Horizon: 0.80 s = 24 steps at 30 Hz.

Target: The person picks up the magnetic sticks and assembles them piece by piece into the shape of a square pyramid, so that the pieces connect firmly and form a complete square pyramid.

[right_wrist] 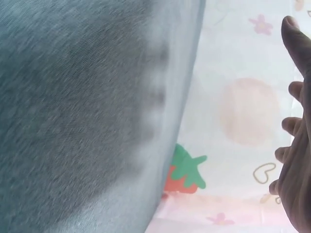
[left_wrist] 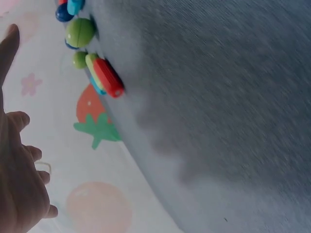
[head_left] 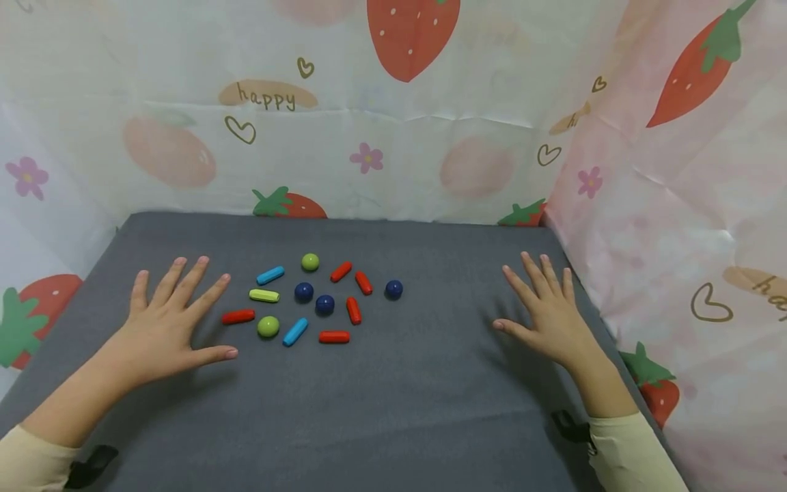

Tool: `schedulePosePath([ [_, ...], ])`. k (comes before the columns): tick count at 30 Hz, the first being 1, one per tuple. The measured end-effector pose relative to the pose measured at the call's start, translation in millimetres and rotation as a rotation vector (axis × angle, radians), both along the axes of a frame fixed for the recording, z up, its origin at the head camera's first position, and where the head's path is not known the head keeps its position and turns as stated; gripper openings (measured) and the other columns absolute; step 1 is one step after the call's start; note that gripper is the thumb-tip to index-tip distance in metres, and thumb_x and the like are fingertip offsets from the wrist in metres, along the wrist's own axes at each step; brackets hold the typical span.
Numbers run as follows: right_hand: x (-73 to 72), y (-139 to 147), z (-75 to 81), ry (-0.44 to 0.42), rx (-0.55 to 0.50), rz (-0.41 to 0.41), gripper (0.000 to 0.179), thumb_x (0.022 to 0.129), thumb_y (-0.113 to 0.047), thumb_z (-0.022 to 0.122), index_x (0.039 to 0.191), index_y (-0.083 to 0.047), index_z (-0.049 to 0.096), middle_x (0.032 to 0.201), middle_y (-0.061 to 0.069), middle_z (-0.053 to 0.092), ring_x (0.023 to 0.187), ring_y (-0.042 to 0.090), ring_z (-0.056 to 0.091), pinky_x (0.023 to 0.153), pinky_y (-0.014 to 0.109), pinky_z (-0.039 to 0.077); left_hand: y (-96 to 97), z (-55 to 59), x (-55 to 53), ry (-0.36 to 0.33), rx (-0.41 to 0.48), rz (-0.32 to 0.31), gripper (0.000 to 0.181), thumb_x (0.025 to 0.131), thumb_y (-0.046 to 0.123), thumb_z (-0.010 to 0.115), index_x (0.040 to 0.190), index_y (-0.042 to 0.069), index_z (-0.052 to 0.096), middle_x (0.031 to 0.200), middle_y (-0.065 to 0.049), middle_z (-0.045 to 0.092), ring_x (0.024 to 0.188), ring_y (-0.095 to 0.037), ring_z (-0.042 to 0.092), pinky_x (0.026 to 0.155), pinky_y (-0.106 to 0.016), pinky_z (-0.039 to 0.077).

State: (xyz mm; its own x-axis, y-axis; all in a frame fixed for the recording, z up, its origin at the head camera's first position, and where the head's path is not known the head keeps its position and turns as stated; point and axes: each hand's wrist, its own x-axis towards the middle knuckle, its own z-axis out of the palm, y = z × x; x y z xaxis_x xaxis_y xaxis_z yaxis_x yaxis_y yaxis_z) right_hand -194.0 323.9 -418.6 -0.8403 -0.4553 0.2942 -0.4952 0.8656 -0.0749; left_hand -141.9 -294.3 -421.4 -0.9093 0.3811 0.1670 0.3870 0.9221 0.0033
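Observation:
My left hand (head_left: 166, 321) hovers with spread fingers over the grey cloth, left of a loose group of small pieces. Closest to it lies a red stick (head_left: 238, 316), with a green ball (head_left: 268, 326) and a yellow-green stick (head_left: 264, 295) just beyond. Two blue sticks (head_left: 295, 332), several red sticks (head_left: 334, 337), another green ball (head_left: 310, 262) and dark blue balls (head_left: 324, 305) make up the group. My right hand (head_left: 553, 321), fingers also spread, is held above the cloth at the right, away from the pieces. Neither hand touches anything.
A grey cloth (head_left: 418, 410) covers the table. Printed curtains (head_left: 406, 137) with strawberries, hearts and flowers hang along its back and sides. One dark blue ball (head_left: 394, 290) lies at the group's right end. Dark straps (head_left: 572, 427) show at the cuffs.

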Motion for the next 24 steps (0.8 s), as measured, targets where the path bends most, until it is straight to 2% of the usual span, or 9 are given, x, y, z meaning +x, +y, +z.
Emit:
schedulePosePath([
  [5, -5.3, -7.1, 1.5, 0.004, -0.046, 0.026, 0.096, 0.087, -0.053, 0.078, 0.164, -0.025, 0.028, 0.171, 0.015, 0.014, 0.158, 0.041, 0.001, 0.121, 0.068, -0.005, 11.8, 0.9, -1.7, 0.015, 0.054, -0.057, 0.122, 0.076, 0.076, 0.073, 0.166, 0.022, 0.013, 0.172, -0.016, -0.001, 0.157, -0.041, -0.008, 0.116, -0.071, -0.014],
  [10, -9.3, -14.6, -1.4, -0.014, -0.065, 0.037, 0.094, 0.087, -0.051, 0.078, 0.163, -0.023, 0.031, 0.17, 0.015, 0.016, 0.158, 0.041, 0.003, 0.121, 0.068, -0.003, 24.8, -1.1, -0.6, -0.008, 0.087, -0.093, 0.119, 0.077, 0.073, 0.075, 0.166, 0.021, 0.017, 0.171, -0.018, 0.006, 0.157, -0.043, -0.004, 0.117, -0.073, -0.003],
  [17, -16.2, -25.8, -0.3, -0.025, -0.085, 0.057, 0.094, 0.087, -0.05, 0.079, 0.163, -0.023, 0.031, 0.171, 0.012, 0.017, 0.159, 0.037, 0.004, 0.122, 0.066, -0.002, 42.0, 0.2, -2.0, -0.033, 0.123, -0.135, 0.115, 0.078, 0.071, 0.075, 0.165, 0.016, 0.023, 0.17, -0.019, 0.011, 0.157, -0.043, 0.001, 0.12, -0.069, -0.001],
  [24, -22.2, -35.9, -1.3, -0.039, -0.115, 0.083, 0.094, 0.087, -0.049, 0.079, 0.163, -0.025, 0.029, 0.171, 0.009, 0.017, 0.158, 0.037, 0.008, 0.122, 0.065, 0.002, 61.0, 1.6, -6.8, -0.068, 0.161, -0.183, 0.11, 0.08, 0.07, 0.075, 0.164, 0.015, 0.027, 0.17, -0.019, 0.015, 0.156, -0.044, 0.01, 0.12, -0.067, 0.007],
])
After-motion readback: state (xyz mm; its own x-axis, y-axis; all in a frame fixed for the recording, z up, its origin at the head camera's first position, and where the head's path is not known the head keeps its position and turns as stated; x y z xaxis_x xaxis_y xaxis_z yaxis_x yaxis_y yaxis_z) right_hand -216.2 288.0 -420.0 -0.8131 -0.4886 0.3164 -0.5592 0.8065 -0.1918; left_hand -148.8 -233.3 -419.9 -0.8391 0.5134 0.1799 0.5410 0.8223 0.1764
